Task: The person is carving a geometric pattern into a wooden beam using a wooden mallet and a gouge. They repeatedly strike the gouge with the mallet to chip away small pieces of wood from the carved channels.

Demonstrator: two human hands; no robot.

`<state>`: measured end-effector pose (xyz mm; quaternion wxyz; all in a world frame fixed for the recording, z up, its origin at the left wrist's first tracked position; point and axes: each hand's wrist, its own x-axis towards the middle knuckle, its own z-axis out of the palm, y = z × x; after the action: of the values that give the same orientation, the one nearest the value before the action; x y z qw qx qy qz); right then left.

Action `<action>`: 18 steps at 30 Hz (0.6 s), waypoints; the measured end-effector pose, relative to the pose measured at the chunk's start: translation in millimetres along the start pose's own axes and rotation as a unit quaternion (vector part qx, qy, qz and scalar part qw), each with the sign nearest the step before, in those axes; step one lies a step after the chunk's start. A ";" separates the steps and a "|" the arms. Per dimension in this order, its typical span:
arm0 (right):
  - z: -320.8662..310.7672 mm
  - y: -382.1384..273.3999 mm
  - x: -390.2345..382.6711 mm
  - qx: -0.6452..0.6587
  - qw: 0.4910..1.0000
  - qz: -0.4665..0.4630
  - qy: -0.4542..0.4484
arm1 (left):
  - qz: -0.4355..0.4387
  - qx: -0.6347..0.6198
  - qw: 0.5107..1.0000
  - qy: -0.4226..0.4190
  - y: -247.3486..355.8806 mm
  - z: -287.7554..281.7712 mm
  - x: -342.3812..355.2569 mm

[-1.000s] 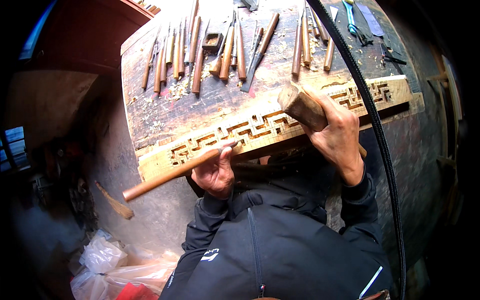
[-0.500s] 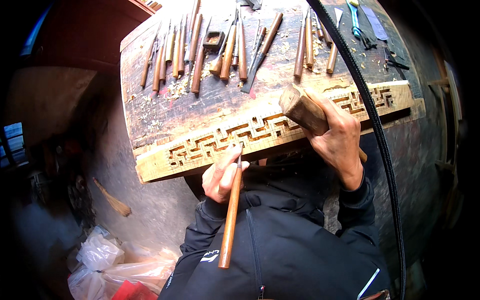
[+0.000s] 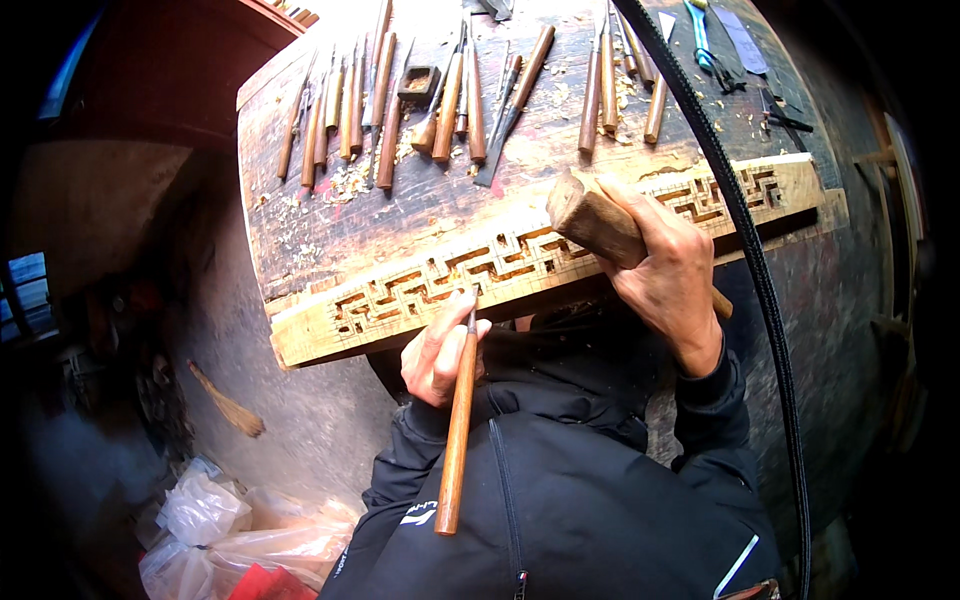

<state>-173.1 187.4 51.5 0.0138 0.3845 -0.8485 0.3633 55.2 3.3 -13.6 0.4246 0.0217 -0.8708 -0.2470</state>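
Note:
A long pale wooden board [image 3: 300, 335], cut through with an angular fretwork pattern, lies along the near edge of the workbench. My left hand [image 3: 437, 352] is closed around the metal shank of a chisel [image 3: 458, 430]. Its tip meets the board at the pattern's near side, left of the middle, while its wooden handle slants back toward my body. The fingertips hide the cutting edge. Over the board's right half, my right hand [image 3: 672, 265] grips a wooden mallet [image 3: 600, 222]; the blocky head points left and the handle end shows below my palm.
Several wood-handled chisels [image 3: 388, 120] lie across the far side of the worn workbench [image 3: 390, 220], among wood shavings. A small dark square box [image 3: 418, 84] and a blue-handled brush [image 3: 699, 35] lie there too. A black cable [image 3: 745, 220] hangs at right. Plastic bags [image 3: 215, 530] and a broom [image 3: 228, 402] are at left.
The whole view has shifted slightly. Both hands keep their grips, the chisel tip stays at nearly the same spot, and the mallet is still over the board.

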 end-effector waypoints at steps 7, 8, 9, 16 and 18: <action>-12.0 -34.9 30.2 -0.001 0.978 -0.197 0.062 | -0.045 0.065 0.997 0.021 5.6 9.7 0.5; -16.1 -44.8 38.1 0.000 0.970 -0.228 0.081 | -0.062 0.063 0.996 0.025 7.7 12.8 3.7; -25.0 -61.1 47.0 -0.012 0.968 -0.244 0.063 | -0.082 0.067 0.994 0.031 11.1 13.1 5.4; -44.1 -120.6 69.8 0.037 0.892 -0.382 0.240 | -0.097 0.106 0.985 -0.095 -4.9 -8.1 -30.2; -37.9 -143.7 62.4 0.096 0.884 -0.402 0.221 | -0.087 0.119 0.988 -0.050 0.6 -16.0 -26.8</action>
<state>-131.5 107.8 185.3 0.3088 0.6015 -0.5574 0.4818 84.4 3.9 -24.6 0.3516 0.1356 -0.9089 -0.1785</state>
